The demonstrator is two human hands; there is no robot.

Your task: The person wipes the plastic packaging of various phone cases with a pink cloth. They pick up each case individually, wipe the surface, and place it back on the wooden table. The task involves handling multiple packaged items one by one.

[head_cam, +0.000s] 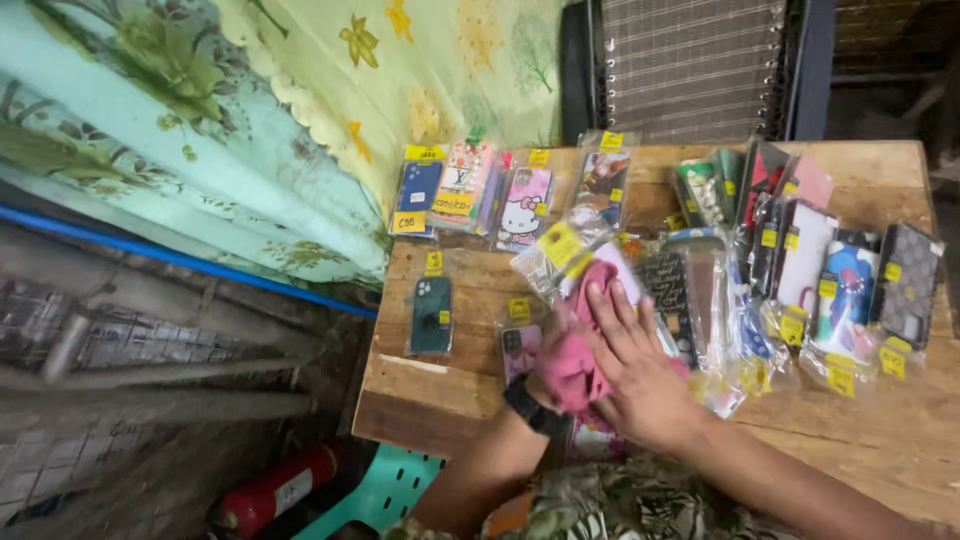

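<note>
A large flowered cloth (200,110) in pale green and blue is hanging in folds across the upper left, draping down to the back edge of a rough wooden plank worktop (880,440). Behind the worktop a chair back (690,65) of woven grey mesh is standing.

Many phone cases in clear plastic sleeves are lying over the worktop, most carrying small yellow square tags. Along the back left a row is leaning against the cloth: a dark blue case (416,195), a patterned orange one, and a pink cartoon-cat case (524,207). In front of these a dark green case (431,315) is lying flat on its own, well apart from the heap. To the right, a crowded overlapping pile is spreading out, ending in a dark quilted-looking case (908,283) at the far right.

The right hand (640,365) is lying flat, fingers spread and open, pressing down on a crumpled pink cloth (580,370) near the middle front of the worktop, on top of sleeved cases. The left hand (562,330) is mostly hidden under that cloth; its fingers seem curled into the fabric, but how tightly I cannot tell. A black band (530,405) is sitting on the left wrist.

On the floor at lower left, a red cylinder (275,490) is lying beside a teal plastic stool (385,490).
</note>
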